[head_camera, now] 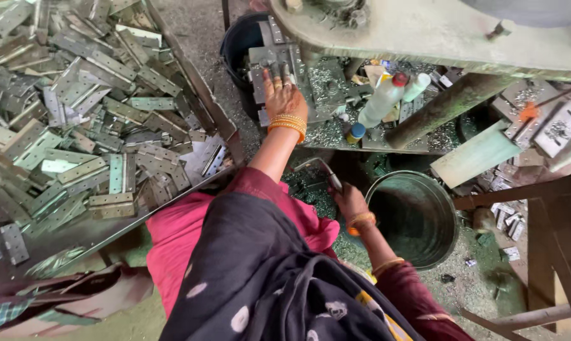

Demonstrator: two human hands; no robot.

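A white plastic bottle (382,101) with a red cap is seen lying tilted on the counter (437,31), beside a blue-capped one (355,132). The left hand (283,95) is stretched forward, its grip pressed flat on a grey metal plate (274,53). The right hand (350,203) is clenched around a thin metal lever (320,169), slanted up-left, beside a round metal bucket (415,218).

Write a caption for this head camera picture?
Left hand rests on grey metal plate; right hand grips thin metal lever.

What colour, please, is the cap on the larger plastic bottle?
Red; the bottle cap shows best in the head view.
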